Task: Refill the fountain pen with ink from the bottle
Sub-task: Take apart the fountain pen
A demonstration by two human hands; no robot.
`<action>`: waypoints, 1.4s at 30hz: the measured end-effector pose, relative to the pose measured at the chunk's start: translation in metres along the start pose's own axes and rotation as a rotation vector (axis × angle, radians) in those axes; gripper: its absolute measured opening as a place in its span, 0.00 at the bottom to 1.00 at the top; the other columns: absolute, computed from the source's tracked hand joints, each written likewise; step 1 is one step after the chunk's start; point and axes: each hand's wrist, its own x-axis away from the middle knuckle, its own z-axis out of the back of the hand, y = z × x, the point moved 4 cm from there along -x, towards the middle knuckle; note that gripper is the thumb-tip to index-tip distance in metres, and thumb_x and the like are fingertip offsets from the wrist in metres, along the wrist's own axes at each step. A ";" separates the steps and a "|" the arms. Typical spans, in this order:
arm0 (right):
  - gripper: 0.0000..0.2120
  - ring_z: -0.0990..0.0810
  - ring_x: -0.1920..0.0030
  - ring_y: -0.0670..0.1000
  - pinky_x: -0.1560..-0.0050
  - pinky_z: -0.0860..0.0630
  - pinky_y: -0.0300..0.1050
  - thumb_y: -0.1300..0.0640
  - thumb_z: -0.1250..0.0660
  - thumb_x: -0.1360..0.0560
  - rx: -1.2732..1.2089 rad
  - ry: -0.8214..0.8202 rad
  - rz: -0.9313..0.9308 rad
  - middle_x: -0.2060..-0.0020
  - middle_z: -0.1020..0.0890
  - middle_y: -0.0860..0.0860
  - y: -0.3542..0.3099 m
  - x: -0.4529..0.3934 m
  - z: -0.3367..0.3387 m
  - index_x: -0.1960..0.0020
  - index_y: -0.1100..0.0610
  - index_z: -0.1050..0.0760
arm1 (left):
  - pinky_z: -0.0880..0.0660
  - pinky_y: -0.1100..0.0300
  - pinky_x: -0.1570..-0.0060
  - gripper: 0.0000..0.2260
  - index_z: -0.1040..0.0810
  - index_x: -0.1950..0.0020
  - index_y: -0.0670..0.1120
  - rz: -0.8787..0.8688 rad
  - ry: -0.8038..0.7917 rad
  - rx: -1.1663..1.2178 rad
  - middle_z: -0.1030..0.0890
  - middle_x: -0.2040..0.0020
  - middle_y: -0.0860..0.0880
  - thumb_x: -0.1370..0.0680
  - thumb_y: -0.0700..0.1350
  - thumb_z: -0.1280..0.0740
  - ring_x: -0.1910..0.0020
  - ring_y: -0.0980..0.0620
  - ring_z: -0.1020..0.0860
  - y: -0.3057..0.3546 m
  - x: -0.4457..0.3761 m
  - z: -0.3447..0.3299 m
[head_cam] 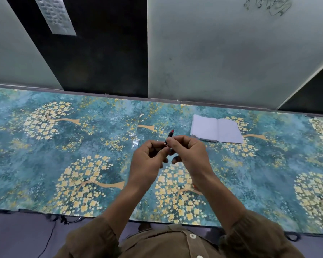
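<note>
A: Legible writing? 
B: The grey sheet on the dark panel and the wall scribble are unreadable.

A: Surroundings? 
B: An open notebook lies on the floral table cover, beyond the right hand.

A: The pen? 
B: The fountain pen is held above the table, tilted, pinched by both the left hand and the right.
</note>
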 end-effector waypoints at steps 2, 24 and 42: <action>0.07 0.18 0.64 0.50 0.66 0.22 0.43 0.57 0.26 0.25 -0.005 0.008 0.040 0.65 0.15 0.56 -0.014 0.002 0.014 0.55 0.61 0.17 | 0.22 0.62 0.64 0.06 0.19 0.52 0.42 -0.042 0.008 -0.004 0.15 0.61 0.45 0.25 0.43 0.26 0.65 0.54 0.19 0.014 0.002 -0.016; 0.07 0.20 0.61 0.52 0.60 0.23 0.45 0.63 0.30 0.24 -0.326 -0.093 0.150 0.62 0.17 0.55 -0.042 0.042 0.130 0.48 0.65 0.19 | 0.22 0.57 0.65 0.03 0.18 0.51 0.41 -0.208 -0.052 -0.071 0.15 0.63 0.44 0.24 0.39 0.28 0.65 0.48 0.18 0.059 0.059 -0.129; 0.07 0.19 0.60 0.53 0.57 0.23 0.51 0.63 0.29 0.24 -0.415 -0.160 0.107 0.61 0.16 0.53 -0.023 0.074 0.134 0.47 0.63 0.17 | 0.24 0.56 0.67 0.02 0.20 0.52 0.39 -0.207 0.019 -0.104 0.17 0.64 0.44 0.23 0.36 0.29 0.65 0.47 0.20 0.050 0.099 -0.135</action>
